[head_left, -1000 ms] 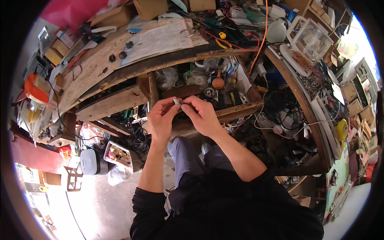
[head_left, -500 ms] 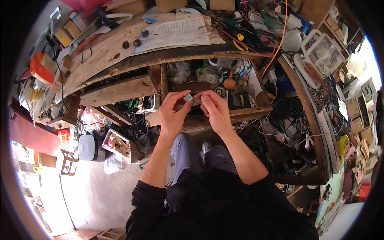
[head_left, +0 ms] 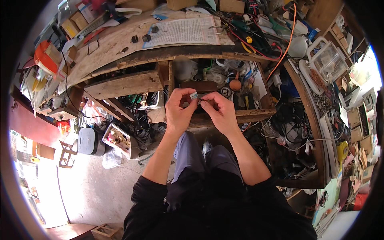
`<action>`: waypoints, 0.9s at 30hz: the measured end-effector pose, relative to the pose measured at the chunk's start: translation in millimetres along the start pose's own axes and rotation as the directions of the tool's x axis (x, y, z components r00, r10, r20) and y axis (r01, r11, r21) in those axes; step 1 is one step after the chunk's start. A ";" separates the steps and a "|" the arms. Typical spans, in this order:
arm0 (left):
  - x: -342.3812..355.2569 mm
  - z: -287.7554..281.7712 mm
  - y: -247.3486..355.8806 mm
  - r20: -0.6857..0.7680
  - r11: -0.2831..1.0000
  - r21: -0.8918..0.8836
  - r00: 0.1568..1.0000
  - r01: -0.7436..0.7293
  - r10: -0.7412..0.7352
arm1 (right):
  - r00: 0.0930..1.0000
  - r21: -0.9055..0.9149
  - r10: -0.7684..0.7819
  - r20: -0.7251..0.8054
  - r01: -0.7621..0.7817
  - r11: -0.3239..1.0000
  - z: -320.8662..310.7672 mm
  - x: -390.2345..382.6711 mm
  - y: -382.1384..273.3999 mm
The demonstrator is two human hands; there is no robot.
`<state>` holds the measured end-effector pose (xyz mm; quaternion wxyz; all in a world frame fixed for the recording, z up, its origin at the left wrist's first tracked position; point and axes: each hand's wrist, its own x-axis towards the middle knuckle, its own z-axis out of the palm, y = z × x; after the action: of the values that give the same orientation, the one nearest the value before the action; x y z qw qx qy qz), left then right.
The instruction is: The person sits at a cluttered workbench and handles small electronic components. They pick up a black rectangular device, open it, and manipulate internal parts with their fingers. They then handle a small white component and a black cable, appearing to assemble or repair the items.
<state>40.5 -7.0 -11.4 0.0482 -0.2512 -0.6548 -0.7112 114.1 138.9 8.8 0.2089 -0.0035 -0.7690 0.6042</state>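
Observation:
Both hands are raised over the open drawer of a cluttered wooden bench, nearly touching. My left hand (head_left: 179, 108) pinches a small pale, squarish piece (head_left: 194, 95) between thumb and forefinger. My right hand (head_left: 220, 114) has thumb and fingers closed at the thin dark part beside that piece; its detail is too small to make out. The drawer (head_left: 240, 114) holds plastic bags, an orange rounded object (head_left: 235, 85) and assorted tools.
The bench top (head_left: 100, 64) carries a printed sheet (head_left: 180, 32), small dark blocks (head_left: 146, 38), tangled tools and cables. An orange cord (head_left: 286, 48) runs down at the right beside a heap of cables. At lower left are a grey box (head_left: 87, 140) and a white bin (head_left: 120, 136).
The view has shifted, so the bench sits further right in the picture. Both hands have changed their pinch around the small piece, the right thumb moving and the fingers bending again.

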 end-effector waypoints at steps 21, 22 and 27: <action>-1.0 -3.3 13.6 0.129 0.997 -0.011 0.989 0.073 -0.071 | 0.999 -0.153 0.025 0.038 -0.019 0.988 -10.2 3.8 -19.4; -0.6 -4.4 12.4 0.143 0.996 -0.023 0.986 0.085 -0.081 | 0.998 -0.124 0.040 0.046 -0.034 0.992 -10.7 4.0 -16.9; 0.3 -7.1 17.5 0.221 0.983 -0.100 0.966 0.157 -0.132 | 0.992 0.070 0.099 0.076 -0.104 0.992 -14.5 2.9 -5.8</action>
<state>45.1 -16.1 4.6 -0.0890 -0.2800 -0.6301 -0.7188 117.7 151.5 17.7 0.1498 -0.0131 -0.7520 0.6418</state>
